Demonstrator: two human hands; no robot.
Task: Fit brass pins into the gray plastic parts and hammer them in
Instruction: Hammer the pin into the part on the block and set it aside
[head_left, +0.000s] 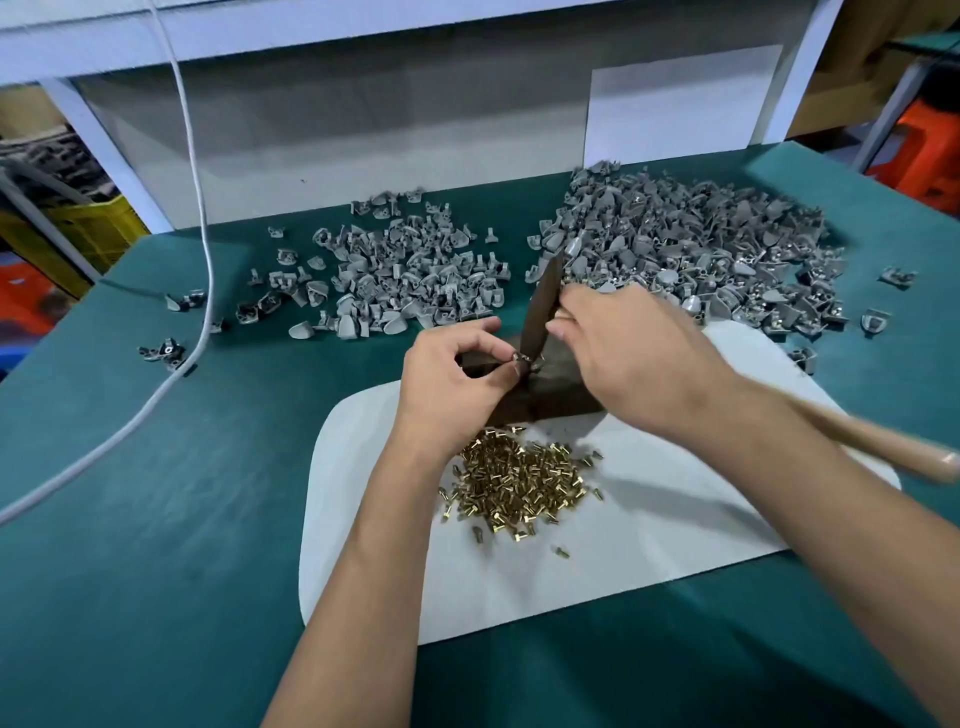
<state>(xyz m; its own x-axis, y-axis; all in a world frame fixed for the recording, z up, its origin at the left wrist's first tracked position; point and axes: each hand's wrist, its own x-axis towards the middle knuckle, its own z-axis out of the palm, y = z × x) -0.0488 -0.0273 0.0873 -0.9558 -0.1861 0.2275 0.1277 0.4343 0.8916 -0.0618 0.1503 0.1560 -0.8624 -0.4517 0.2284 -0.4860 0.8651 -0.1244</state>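
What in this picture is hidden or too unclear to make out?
Head view only:
- Gray part pinched by the left hand: tiny, fingers cover it; whether a pin is in it is unclear.
- Hammer in the right hand: the hand hides where head meets handle.
- Dark block: both hands cover most of it.

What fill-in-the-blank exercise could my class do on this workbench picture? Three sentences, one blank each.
1. The brass pins lie heaped on a ____ mat.
2. The table is covered in ____ cloth.
3. The right hand grips a hammer with a ____ handle.

Missing words: white; green; wooden
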